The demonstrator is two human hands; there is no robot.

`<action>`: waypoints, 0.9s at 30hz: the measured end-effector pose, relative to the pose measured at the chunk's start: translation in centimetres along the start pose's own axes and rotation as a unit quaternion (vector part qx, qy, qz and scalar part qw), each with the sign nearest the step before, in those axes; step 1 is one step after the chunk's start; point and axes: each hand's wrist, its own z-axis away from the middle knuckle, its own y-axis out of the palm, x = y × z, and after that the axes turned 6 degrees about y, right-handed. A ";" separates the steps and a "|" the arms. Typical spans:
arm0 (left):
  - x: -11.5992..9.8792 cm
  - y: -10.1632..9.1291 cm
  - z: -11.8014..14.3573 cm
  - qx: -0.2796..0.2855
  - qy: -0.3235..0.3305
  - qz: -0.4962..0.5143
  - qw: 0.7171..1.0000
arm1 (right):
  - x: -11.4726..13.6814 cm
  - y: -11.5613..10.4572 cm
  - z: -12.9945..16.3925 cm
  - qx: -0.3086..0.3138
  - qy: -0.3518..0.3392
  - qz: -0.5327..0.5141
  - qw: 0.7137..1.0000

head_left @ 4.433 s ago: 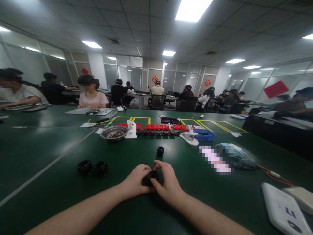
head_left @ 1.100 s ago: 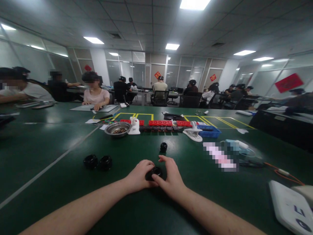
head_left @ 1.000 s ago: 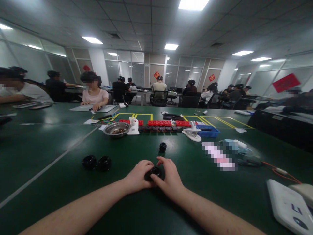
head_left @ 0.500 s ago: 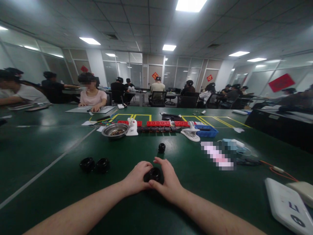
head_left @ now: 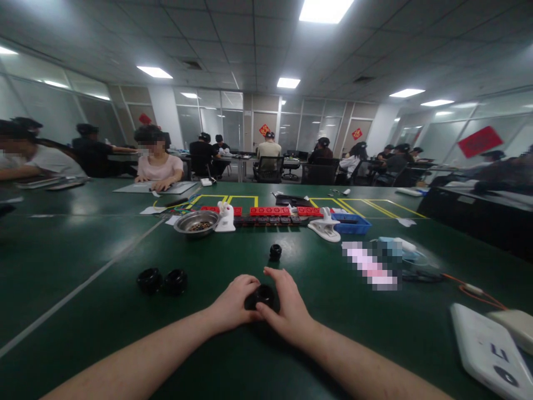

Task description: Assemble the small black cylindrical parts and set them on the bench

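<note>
Since the view taken half a second ago we find almost nothing displaced: both hands remain cupped round the same small black part, with the right thumb raised a shade higher and the whole scene shifted only slightly in frame. Against the earliest view, the part still lies at the same near-centre spot on the table.

The black ring-shaped part (head_left: 260, 296) is round, dark and glossy, with a hollow showing at its top; finer detail is too small to tell. It rests on the green table (head_left: 104, 328), near the lower middle of the scene. Our left hand (head_left: 233, 304) is curled against its left side, fingers closed onto it. Our right hand (head_left: 287, 311) wraps its right side, fingers bent round it and thumb lifted above its far edge.

A similar small black part (head_left: 275, 251) stands just beyond the hands, apart from them. Two more black rings (head_left: 162, 281) sit side by side, touching or nearly so, to the left. Farther off lie a metal bowl (head_left: 196, 223), a row of red blocks (head_left: 270, 211), a white clip (head_left: 326, 228) and a blue tray (head_left: 348, 224). A white device (head_left: 485, 353) lies at the near right corner.

Open green surface extends to the left and right of the hands; the near table edge is not in view.
</note>
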 end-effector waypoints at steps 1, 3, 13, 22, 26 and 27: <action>-0.1 -0.1 0.0 0.000 -0.003 0.002 1.000 | 0.1 0.1 0.0 -0.006 0.011 -0.002 1.000; -0.4 -0.3 0.0 0.001 -0.009 0.008 1.000 | 0.2 0.3 -0.1 -0.012 0.029 -0.006 1.000; -0.2 -0.1 -0.1 -0.002 0.001 -0.003 1.000 | -0.1 -0.4 -0.1 0.016 -0.003 -0.024 1.000; 0.1 0.2 0.0 -0.005 0.009 0.004 1.000 | 0.4 0.0 -0.3 0.000 0.036 -0.002 0.999; 0.4 0.4 0.0 -0.021 0.003 0.001 1.000 | 0.0 -0.7 0.0 0.042 -0.041 -0.035 0.998; 0.4 0.4 0.0 -0.022 0.002 0.000 1.000 | 0.0 -0.8 0.0 0.045 -0.050 -0.037 0.997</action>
